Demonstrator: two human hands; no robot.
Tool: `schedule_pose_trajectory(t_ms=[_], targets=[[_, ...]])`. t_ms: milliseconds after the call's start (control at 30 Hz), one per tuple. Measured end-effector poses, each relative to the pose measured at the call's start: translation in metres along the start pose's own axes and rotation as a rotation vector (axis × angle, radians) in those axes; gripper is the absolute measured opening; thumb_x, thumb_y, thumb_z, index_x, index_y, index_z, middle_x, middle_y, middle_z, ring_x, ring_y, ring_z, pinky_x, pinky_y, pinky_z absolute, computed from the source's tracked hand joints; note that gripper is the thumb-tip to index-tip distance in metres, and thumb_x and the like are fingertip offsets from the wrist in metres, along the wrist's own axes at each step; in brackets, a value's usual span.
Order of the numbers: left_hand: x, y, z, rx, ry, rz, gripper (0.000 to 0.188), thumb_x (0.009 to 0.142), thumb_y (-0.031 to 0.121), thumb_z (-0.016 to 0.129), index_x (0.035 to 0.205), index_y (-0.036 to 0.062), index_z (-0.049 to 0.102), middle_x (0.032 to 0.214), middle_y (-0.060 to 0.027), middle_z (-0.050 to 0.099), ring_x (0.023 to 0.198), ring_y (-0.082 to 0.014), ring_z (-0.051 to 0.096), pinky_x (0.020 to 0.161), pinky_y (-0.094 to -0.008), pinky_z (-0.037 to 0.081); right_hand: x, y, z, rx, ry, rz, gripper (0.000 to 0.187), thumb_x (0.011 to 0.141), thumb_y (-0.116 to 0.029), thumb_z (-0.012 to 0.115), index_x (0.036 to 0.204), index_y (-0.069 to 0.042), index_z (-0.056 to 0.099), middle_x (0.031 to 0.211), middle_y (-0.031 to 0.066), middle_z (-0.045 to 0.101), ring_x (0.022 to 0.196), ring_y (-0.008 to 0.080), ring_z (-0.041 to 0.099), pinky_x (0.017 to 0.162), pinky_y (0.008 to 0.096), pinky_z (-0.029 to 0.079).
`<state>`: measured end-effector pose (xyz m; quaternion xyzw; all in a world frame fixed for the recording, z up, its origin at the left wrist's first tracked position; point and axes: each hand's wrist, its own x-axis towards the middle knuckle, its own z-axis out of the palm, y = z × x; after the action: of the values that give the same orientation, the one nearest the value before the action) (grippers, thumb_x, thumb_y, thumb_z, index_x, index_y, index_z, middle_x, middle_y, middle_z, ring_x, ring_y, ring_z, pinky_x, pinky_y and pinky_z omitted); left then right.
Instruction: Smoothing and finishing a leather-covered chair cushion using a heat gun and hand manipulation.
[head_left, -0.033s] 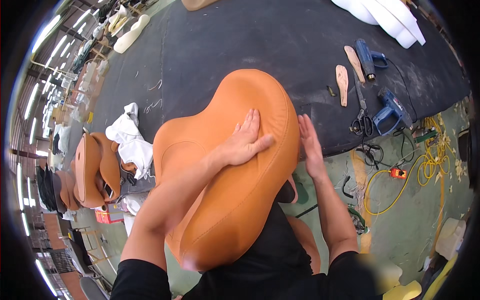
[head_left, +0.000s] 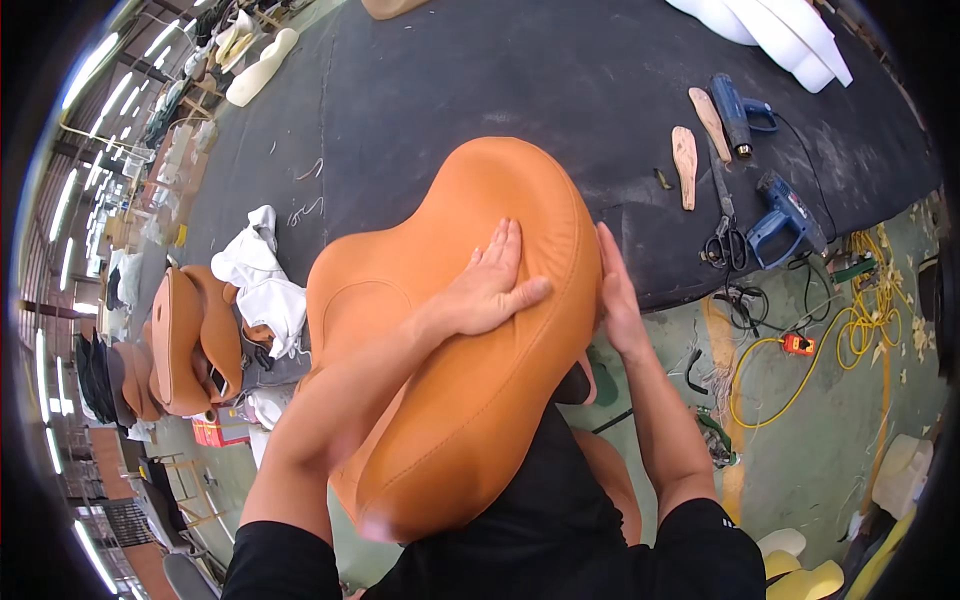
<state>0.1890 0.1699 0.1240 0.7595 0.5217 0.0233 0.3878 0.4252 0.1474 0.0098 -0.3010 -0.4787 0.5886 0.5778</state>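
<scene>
A large orange leather-look padded seat cushion (head_left: pixel 470 380), curved with stitched seams, leans across my lap and over the edge of the black table. My left hand (head_left: pixel 490 285) lies flat on its upper face, fingers stretched out and thumb apart, beside a seam. Small wrinkles show in the cover along the far right curve. Against the cushion's right side rests my right hand (head_left: pixel 620 300), palm turned inward and fingers straight. Part of that hand's inner side is hidden behind the cushion's edge. Neither hand grips anything.
On the black table (head_left: pixel 430 100) at right lie two blue heat guns (head_left: pixel 732 115), black scissors (head_left: pixel 725 240) and wooden paddles (head_left: pixel 685 168). A white cloth (head_left: pixel 262 270) and more orange cushions (head_left: pixel 185 340) are at left. A yellow cable (head_left: pixel 775 420) runs over the floor.
My right hand has shifted slightly left and now meets the cushion's side. The left hand and the cushion look almost unchanged.
</scene>
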Motion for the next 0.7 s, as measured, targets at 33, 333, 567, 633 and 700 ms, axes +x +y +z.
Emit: schedule_pose_trajectory(t_ms=[33,333,567,633,700], targets=[[-0.002,0.003,0.001,0.039,0.004,0.043,0.133,0.095,0.091,0.034,0.165,-0.0164,-0.001,0.174,-0.0398,0.0,0.166,-0.0451,-0.005,0.133,-0.0597,0.009,0.005,-0.005,0.005,0.002,-0.04,-0.036,0.092,0.112,-0.057,0.049,0.171,0.005,0.015,0.176,0.0221,0.026,0.163,0.0285,0.025,0.132,0.0397,0.02],[-0.056,0.063,0.005,0.227,-0.039,0.223,0.151,0.085,0.093,0.055,0.161,-0.0224,-0.006,0.169,-0.0471,0.003,0.163,-0.0544,0.002,0.132,-0.0609,0.015,-0.031,-0.052,0.02,-0.298,0.069,-0.134,0.101,0.107,-0.066,0.05,0.167,0.01,0.023,0.168,0.0267,0.039,0.155,0.0346,0.04,0.127,0.0422,0.029],[-0.075,0.09,0.031,0.357,0.034,0.212,0.131,0.094,0.052,0.077,0.162,-0.0195,-0.009,0.169,-0.0481,0.0,0.161,-0.0595,0.007,0.131,-0.0611,0.02,-0.034,-0.051,0.013,-0.402,0.072,-0.141,0.1,0.108,-0.067,0.045,0.166,0.012,0.023,0.166,0.0312,0.04,0.155,0.0397,0.041,0.126,0.0436,0.031],[-0.077,0.094,0.031,0.354,0.07,0.221,0.124,0.095,0.042,0.078,0.163,-0.0171,-0.007,0.168,-0.0491,0.002,0.16,-0.0618,0.011,0.13,-0.0619,0.024,-0.034,-0.054,0.018,-0.431,0.086,-0.119,0.099,0.109,-0.066,0.043,0.165,0.012,0.024,0.166,0.0331,0.04,0.155,0.0415,0.041,0.126,0.044,0.032],[-0.078,0.096,0.03,0.441,0.043,0.244,0.112,0.099,0.036,0.073,0.17,-0.0048,-0.004,0.164,-0.0532,0.01,0.152,-0.0695,0.024,0.124,-0.0682,0.03,-0.035,-0.059,0.019,-0.475,0.089,-0.134,0.095,0.11,-0.063,0.042,0.165,0.013,0.024,0.166,0.034,0.039,0.155,0.0436,0.042,0.126,0.0448,0.033]])
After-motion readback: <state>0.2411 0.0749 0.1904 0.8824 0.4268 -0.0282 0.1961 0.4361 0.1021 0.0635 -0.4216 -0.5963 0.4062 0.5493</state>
